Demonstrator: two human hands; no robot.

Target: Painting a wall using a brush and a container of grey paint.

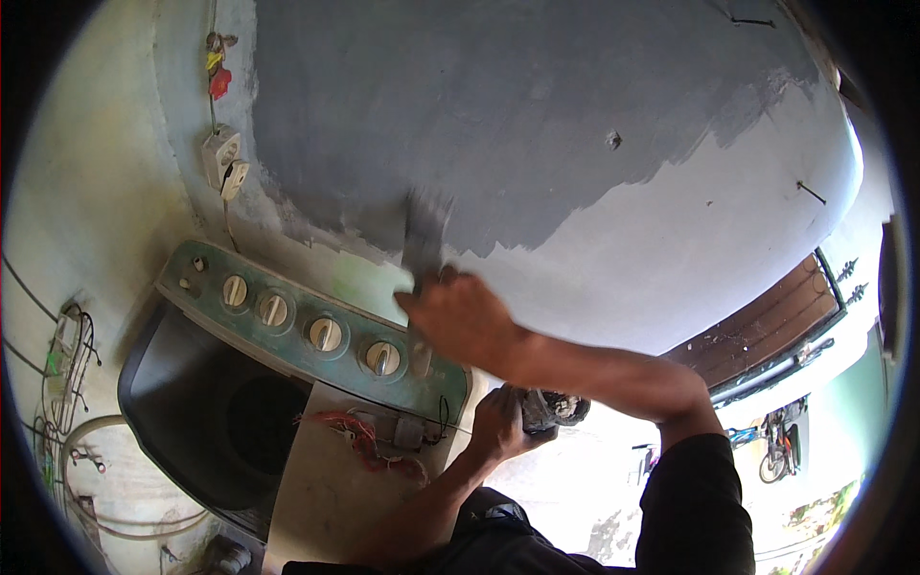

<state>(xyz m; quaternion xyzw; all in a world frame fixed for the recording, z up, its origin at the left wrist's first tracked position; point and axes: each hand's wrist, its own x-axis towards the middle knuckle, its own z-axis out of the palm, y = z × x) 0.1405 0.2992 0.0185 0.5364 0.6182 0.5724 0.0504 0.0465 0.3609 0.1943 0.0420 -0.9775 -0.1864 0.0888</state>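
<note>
My right hand grips a paintbrush, its dark bristles blurred against the wall at the ragged lower edge of the dark grey paint. Paler wall shows below and right of that paint. My left hand, lower and under my right forearm, holds a dark, paint-smeared container with crusted pale matter at its mouth. Just below the brush is the green control panel of a washing machine, with several cream knobs.
The machine has a dark open tub and a lid with loose red wires. A socket with plug is upper left. Cables and a hose hang at left. Nails stick from the wall. A bicycle stands far right.
</note>
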